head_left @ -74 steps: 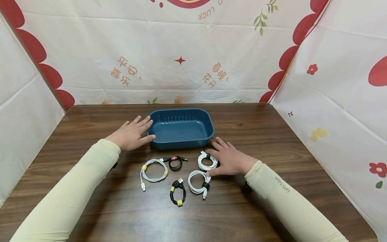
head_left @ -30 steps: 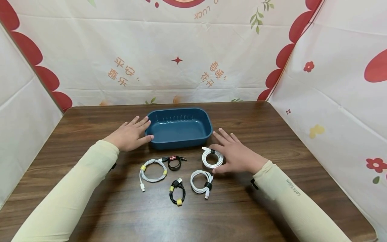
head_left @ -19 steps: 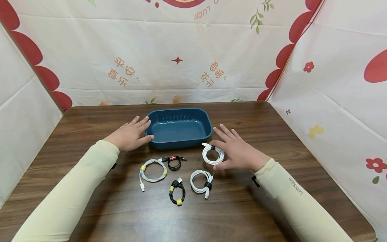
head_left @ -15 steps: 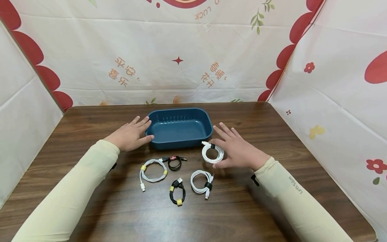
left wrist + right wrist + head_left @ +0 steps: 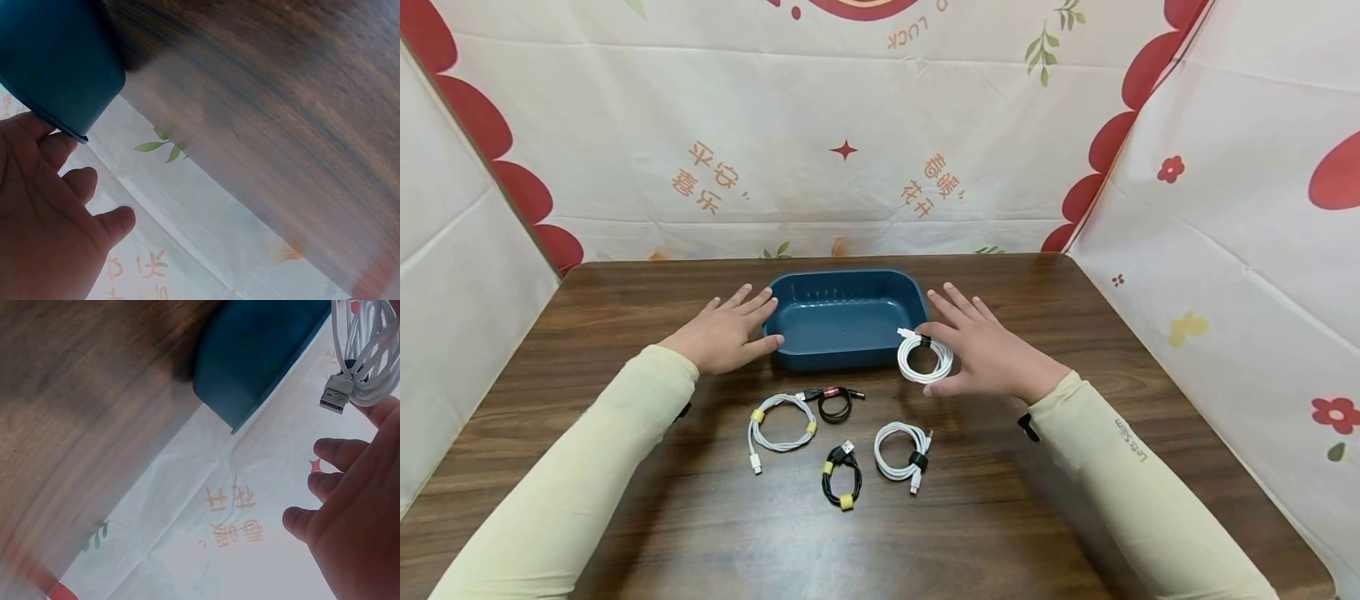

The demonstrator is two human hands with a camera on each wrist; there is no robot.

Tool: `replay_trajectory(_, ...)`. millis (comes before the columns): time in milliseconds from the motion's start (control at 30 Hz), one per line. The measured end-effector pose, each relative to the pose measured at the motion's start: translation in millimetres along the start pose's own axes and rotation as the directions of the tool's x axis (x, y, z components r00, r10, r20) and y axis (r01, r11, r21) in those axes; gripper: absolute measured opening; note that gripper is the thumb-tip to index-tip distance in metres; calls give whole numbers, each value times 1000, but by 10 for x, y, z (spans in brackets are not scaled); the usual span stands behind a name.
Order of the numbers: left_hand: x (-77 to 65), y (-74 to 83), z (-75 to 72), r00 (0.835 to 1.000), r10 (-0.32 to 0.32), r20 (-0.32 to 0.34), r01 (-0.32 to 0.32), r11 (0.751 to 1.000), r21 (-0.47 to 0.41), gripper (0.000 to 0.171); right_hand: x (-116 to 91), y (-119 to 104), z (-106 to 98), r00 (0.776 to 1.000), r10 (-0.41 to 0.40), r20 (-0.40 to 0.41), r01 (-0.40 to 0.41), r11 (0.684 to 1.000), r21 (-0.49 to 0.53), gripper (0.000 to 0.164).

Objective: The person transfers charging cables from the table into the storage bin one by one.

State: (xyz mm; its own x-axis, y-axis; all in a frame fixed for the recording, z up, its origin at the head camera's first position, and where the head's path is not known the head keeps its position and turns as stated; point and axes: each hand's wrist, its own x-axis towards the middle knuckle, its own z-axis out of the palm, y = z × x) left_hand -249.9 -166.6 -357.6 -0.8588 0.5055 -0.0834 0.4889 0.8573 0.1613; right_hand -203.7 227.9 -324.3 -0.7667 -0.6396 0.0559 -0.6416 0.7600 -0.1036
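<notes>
While the right hand [image 5: 988, 358] pinched a coiled white USB cable [image 5: 375, 381] between thumb and index finger, it hung above the tabletop [image 5: 700, 533], seemingly near the right front corner of the blue bin [image 5: 842, 359]. The left hand [image 5: 722, 335], spread wide, touched the bin's left end. Nearer the person lay a yellow-tied white cable [image 5: 782, 448], a red-tagged black cable [image 5: 832, 392], a yellow-tied black cable [image 5: 847, 502] and a black-strapped white cable [image 5: 917, 460].

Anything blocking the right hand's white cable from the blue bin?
Nothing visible except the rim of the blue bin at its near right corner, where the right hand holds the white cable. The left hand touches the opposite end.
</notes>
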Motion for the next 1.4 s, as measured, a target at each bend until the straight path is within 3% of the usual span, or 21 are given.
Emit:
replay_trajectory(633, 1, -6, 5, 1000, -17, -21, 18, 1000, 21, 76, 429, 30, -151, 999, 10, 36, -7, 998, -69, 84)
replay_trajectory(1100, 2, -5, 10, 999, -24, -29, 25, 999, 28, 75, 713, 52, -157, 998, -11, 62, 13, 999, -31, 83)
replay_trajectory(1400, 2, -10, 12, 999, -24, -28, 25, 999, 20, 75, 882, 68, -171, 993, -6, 120, 11, 999, -46, 83)
